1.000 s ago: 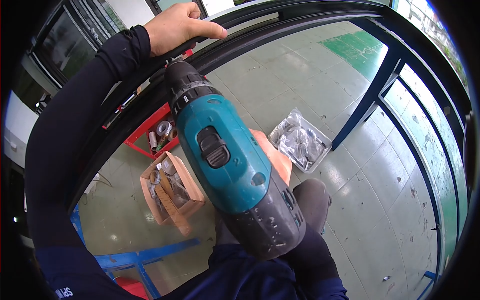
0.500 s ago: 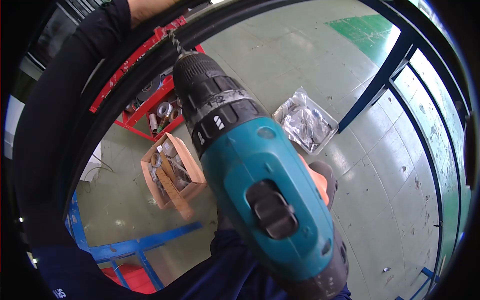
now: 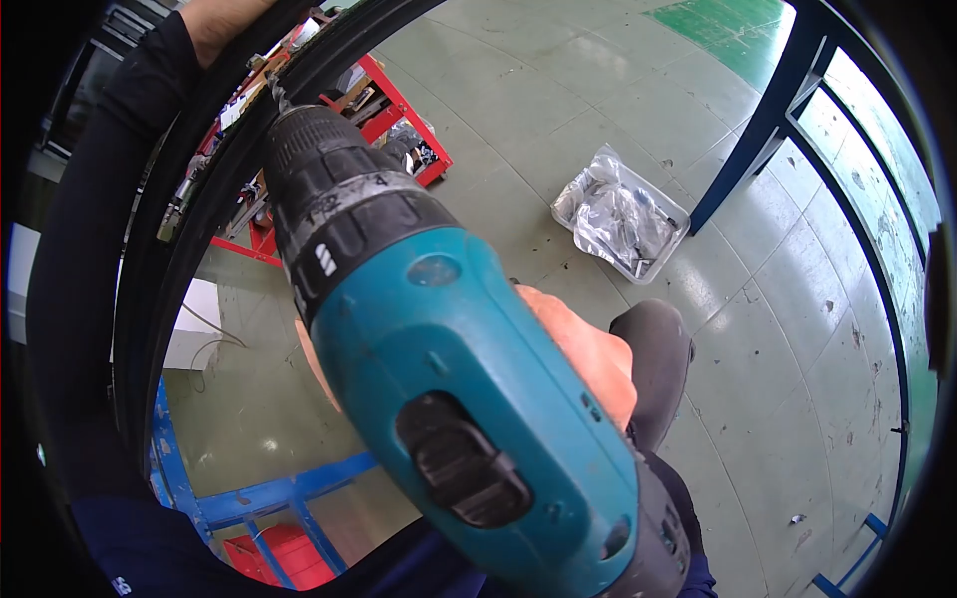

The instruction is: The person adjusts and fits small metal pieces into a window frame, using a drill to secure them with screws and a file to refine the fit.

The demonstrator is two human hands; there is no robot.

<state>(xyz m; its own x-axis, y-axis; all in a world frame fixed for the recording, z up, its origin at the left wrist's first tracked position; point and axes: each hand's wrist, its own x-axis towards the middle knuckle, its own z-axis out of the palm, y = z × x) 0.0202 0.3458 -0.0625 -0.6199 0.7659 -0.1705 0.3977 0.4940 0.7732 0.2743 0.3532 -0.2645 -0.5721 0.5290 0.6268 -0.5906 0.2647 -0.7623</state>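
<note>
A teal and black cordless drill [image 3: 469, 369] fills the middle of the head view, its chuck angled up and left. My right hand [image 3: 588, 349] is wrapped round its grip, mostly hidden behind the drill body. The twist drill bit [image 3: 280, 96] overlaps a long black frame bar [image 3: 349, 40] in this view. My left arm reaches up along the left side in a dark sleeve. Only the wrist part of my left hand [image 3: 221, 22] shows beside the black frame at the top edge; its fingers are hidden.
A red tool cart [image 3: 404, 105] with assorted items stands behind the frame. On the green floor sits a white tray [image 3: 638, 271] with clear plastic bags. Blue metal framing [image 3: 259, 495] lies at lower left, near a white box [image 3: 194, 329]. A dark blue post [image 3: 753, 149] rises at right.
The drill has shifted left and slightly down in view, with more of my right hand showing. It now covers most of the cardboard box. My left hand appears farther left.
</note>
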